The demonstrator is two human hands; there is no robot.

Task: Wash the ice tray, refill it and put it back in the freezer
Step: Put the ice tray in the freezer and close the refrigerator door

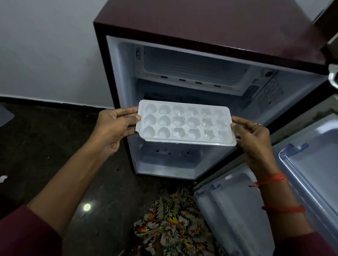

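Left hand (115, 127) gripped the left short end of the ice tray (186, 125), thumb on the rim and fingers curled beneath; right hand (252, 140) gripped the right short end the same way, a ring (256, 125) on one finger and red threads (273, 179) at the wrist. Grip at both ends judged deliberate: the tray was carried flat and level, which would keep any liquid from running between cells. Cells were heart- and flower-shaped, in three rows; contents glossy and pale; could not tell whether water, ice or only wet plastic. Tray was in the air in front of the open fridge (211, 36), touching no shelf, lower in the view than the freezer compartment (193, 69) and apparently still outside the cabinet.

Fridge door (313, 159) stood swung wide to the right, its shelves facing up toward the camera; judged left fully open so both hands could be given to the tray. Patterned fabric (177, 219) hung below the tray, over the dark polished floor (40, 158).

Beyond the tray, the lower cabinet (171, 162) showed pale walls; the freezer compartment sat at the top, its front uncovered and its interior dim, nothing made out inside. Stage judged as either removal or return; frame alone did not settle it. Grey wall (39, 37) behind.
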